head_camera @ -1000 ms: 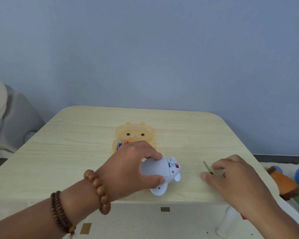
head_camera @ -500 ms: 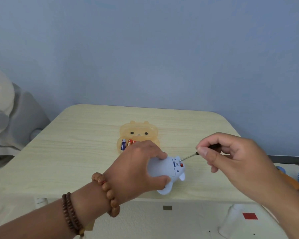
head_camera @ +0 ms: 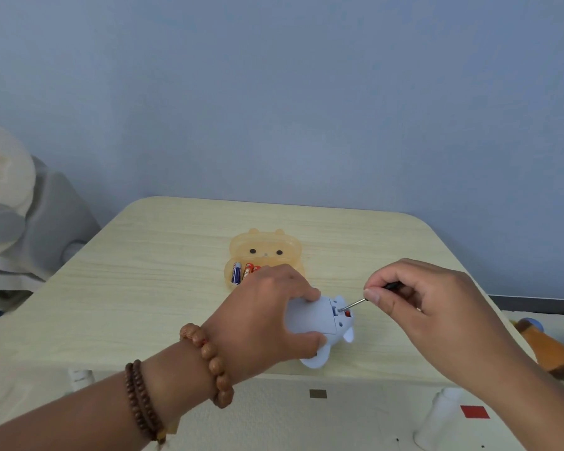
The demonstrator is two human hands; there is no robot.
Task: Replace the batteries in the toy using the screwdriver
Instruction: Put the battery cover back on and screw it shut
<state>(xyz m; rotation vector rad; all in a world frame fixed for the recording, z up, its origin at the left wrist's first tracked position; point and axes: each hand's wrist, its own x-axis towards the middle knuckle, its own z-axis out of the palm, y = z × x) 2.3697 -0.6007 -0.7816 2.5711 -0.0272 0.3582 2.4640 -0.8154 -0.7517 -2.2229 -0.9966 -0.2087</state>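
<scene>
Head view. Lower centre of frame: left hand [head_camera: 267, 317] grips the pale blue plastic animal-shaped toy [head_camera: 319, 320], holding it down on the light wood-grain table [head_camera: 163, 288] near the front edge.

Right hand [head_camera: 430, 307], a second ago low on the table at lower right taking up the thin metal-shafted, black-handled screwdriver [head_camera: 355, 303], is now raised and pinches the handle. The tip has gone from just short of the toy into a recess on its end.

Judgement: screw engaged, cover loosening next.

Batteries [head_camera: 236, 272] lie in the translucent orange bear-shaped case [head_camera: 264, 247], just above the left hand.
</scene>
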